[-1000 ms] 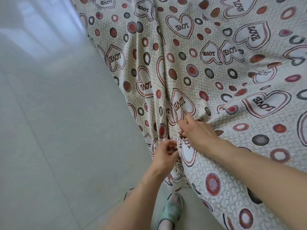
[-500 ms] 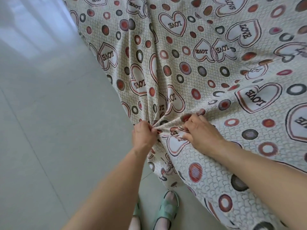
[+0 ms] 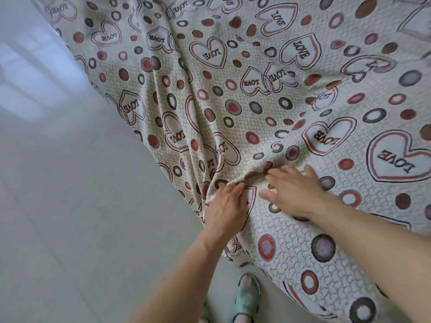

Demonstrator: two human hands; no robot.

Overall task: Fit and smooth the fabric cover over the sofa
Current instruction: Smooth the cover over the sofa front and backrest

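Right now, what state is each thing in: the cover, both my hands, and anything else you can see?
fabric cover: draped, bunched into long folds that meet near the left hand, flatter on the right.
left hand: fingers fairly straight, resting on the cover at the bunched fold.
right hand: flat, fingers spread, pressing the cover.
slipper: on a foot, on the floor beside the cover's edge.

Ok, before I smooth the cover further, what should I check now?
1. Right hand flat on the cover: ok.
2. Left hand resting at the bunched fold: ok.
3. Creases above the hands gone: not ok, long folds run upward.
4. Slipper off the cloth: ok.
5. Lower edge tucked in: cannot tell.
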